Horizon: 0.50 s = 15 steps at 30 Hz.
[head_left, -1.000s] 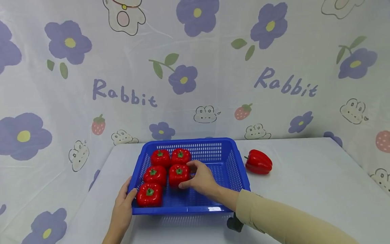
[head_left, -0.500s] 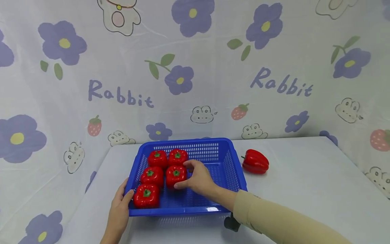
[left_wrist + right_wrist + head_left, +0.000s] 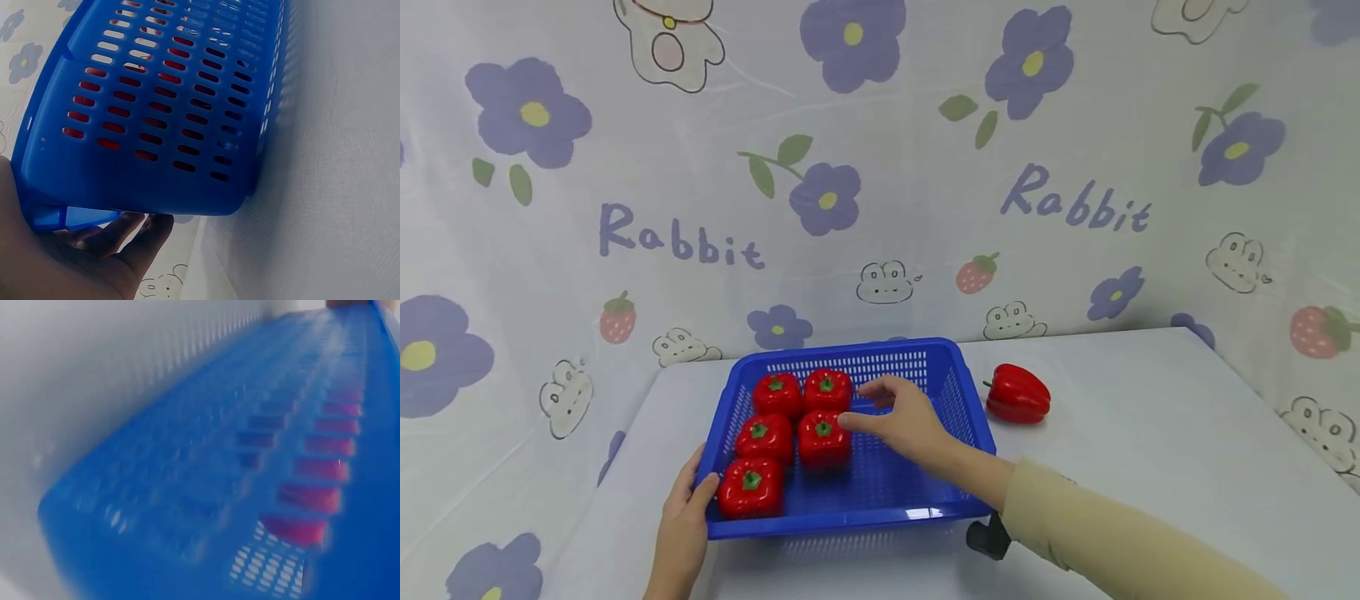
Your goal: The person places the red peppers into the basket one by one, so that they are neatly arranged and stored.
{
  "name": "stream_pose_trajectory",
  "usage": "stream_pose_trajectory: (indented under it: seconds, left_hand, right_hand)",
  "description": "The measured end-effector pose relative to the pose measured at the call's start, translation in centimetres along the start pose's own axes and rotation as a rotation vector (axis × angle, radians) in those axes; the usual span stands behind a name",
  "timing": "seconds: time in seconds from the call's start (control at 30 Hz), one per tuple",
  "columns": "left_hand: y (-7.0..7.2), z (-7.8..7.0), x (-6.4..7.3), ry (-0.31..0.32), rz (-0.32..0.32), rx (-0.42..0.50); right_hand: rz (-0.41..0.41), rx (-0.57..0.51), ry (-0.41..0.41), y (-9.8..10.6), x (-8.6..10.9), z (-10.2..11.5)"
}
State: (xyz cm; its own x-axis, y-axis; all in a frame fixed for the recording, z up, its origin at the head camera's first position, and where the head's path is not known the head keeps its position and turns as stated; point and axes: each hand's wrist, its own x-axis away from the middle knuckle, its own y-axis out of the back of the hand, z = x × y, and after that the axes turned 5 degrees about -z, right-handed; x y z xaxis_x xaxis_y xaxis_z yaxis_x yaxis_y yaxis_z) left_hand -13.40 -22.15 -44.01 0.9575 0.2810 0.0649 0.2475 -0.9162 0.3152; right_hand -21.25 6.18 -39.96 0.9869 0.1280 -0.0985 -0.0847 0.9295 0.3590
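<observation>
A blue plastic basket (image 3: 820, 527) with slotted walls holds several red bell peppers, all stem up in its left half. My left hand (image 3: 681, 521) grips the basket's left rim near the front corner, thumb on top. In the left wrist view its fingers (image 3: 147, 240) curl under that rim. Over the basket, my right hand (image 3: 913, 425) has its fingers spread and holds nothing. Its thumb tip is close beside the front pepper (image 3: 824, 446) of the second column; whether they touch, I cannot tell. The right wrist view shows the blurred basket wall (image 3: 156, 562), but no fingers.
Another red bell pepper (image 3: 1018, 394) lies on its side on the white tabletop (image 3: 1120, 417), right of the basket. A patterned cloth (image 3: 880, 225) hangs behind the table. A small black device (image 3: 988, 537) sits below my right wrist, by the basket's front right corner.
My right hand has released the front pepper of the second column and lifted slightly away to the right. The left hand keeps its grip. The head view has turned slightly right.
</observation>
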Motion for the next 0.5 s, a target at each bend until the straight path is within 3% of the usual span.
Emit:
stream_pose_trajectory:
  seconds: [0.23,0.5]
  left_hand:
    - [-0.1,0.1,0.0,0.013,-0.001,-0.013]
    - [-0.1,0.0,-0.1,0.022,-0.001,-0.018]
  right_hand:
    - [-0.034,0.025,0.051,3.4,0.9,0.3]
    - [-0.192,0.046,0.213,7.8,2.0,0.9]
